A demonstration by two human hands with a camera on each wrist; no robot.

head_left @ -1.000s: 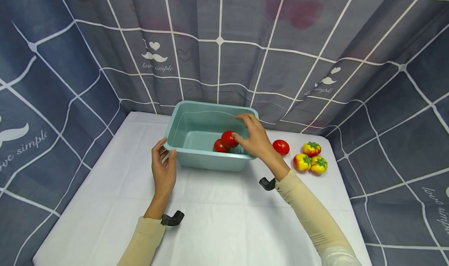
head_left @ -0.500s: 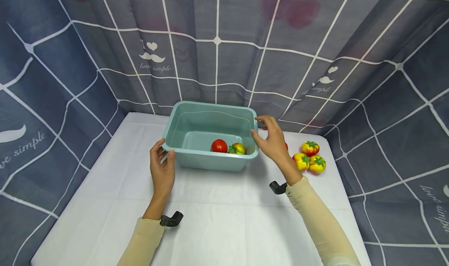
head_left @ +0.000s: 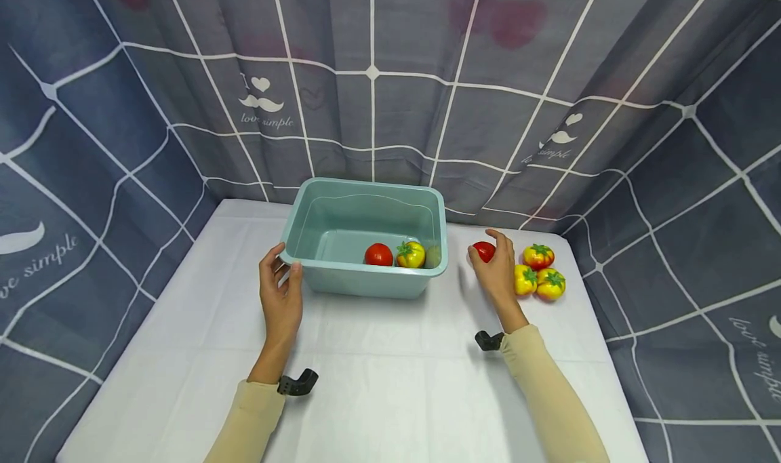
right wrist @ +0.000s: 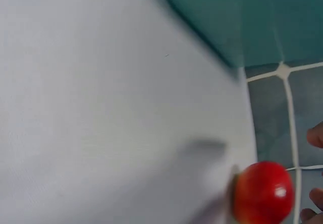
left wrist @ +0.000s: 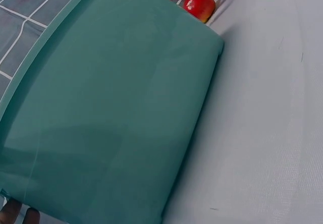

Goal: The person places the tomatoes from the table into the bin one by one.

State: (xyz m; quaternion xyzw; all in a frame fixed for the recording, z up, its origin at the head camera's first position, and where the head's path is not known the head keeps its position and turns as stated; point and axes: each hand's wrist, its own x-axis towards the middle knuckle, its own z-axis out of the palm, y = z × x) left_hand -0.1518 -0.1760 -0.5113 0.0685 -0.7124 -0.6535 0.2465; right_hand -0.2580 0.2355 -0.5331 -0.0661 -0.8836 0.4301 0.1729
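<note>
My left hand [head_left: 282, 310] grips the near left corner of a teal plastic basin [head_left: 360, 283], thumb at the front rim; its fingertips [left wrist: 10, 213] show at the lower left of the left wrist view. Inside the basin, a red tomato-like fruit [head_left: 379, 254] sits beside a yellow fruit with a green leafy top [head_left: 411, 254]. Right of the basin, my right hand [head_left: 500, 273] reaches around a glossy red fruit [head_left: 485, 251] on the table. In the right wrist view its fingertips [right wrist: 316, 135] stand apart from that red fruit [right wrist: 263, 192], which has an orange side.
Several yellow-and-red fruits with green tops [head_left: 539, 256] cluster just right of my right hand. A white cloth [head_left: 390, 381] covers the table. Grid-patterned curtains [head_left: 342, 110] hang close behind the basin and along both sides.
My right hand let go of a fruit inside the basin, rose over the right rim and moved right to the red fruit outside. The released fruit now shows its green top. My left hand stayed put.
</note>
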